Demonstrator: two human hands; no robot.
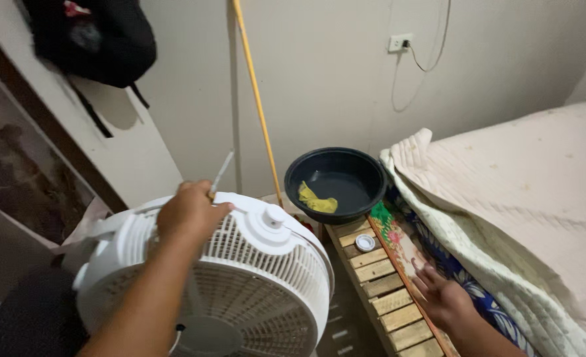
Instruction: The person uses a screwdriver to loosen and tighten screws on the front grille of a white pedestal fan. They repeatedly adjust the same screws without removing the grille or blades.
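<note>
The fingers of the left hand [190, 210] are curled shut around a thin white stick-like tool [221, 172], whose free end points up and away from the top edge of the white fan [240, 277]. The fist rests on the fan's upper rim, just left of the round white knob [271, 217] on the fan's top. The fingers of the right hand [442, 297] are spread apart and pressed flat, holding nothing, on the edge of the bed [524, 218] where the flowered sheet meets the wooden slat bench [379, 277], right of the fan.

As far as the work on the fan shows, it looks barely begun: the grille is whole and in place, no part lies loose beside it, and the tool's tip is not yet in the slats. On the bench right of the fan sits a small white cap [365, 242]; beyond it a dark basin [336, 182] holds a yellow cloth [317, 199]. A yellow pole [256, 99] leans on the wall behind the fan.
</note>
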